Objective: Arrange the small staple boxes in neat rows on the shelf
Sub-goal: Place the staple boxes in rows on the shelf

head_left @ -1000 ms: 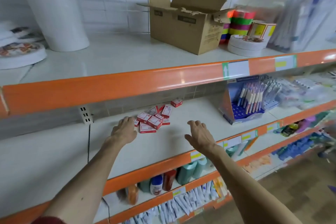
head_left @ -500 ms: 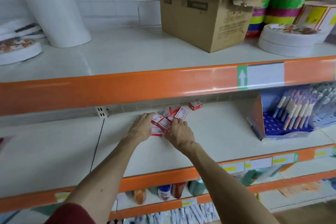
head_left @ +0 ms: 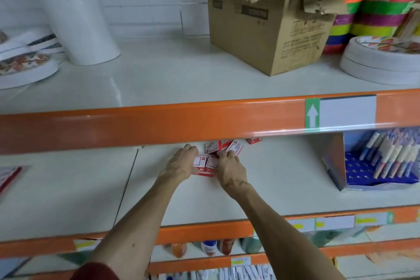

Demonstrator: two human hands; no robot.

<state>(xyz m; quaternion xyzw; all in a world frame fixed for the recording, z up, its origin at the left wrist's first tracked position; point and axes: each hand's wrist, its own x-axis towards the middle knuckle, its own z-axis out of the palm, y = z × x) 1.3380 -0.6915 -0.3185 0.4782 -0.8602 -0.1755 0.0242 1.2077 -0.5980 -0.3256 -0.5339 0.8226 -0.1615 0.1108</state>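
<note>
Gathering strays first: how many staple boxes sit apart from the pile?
1: a lone staple box right of the pile, partly under the orange shelf edge; that edge, the left hand or the right hand may hide others.

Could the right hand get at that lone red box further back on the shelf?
Probably yes. The lone box lies just beyond the right hand, bare shelf between them, though that hand pinches another box.
</note>
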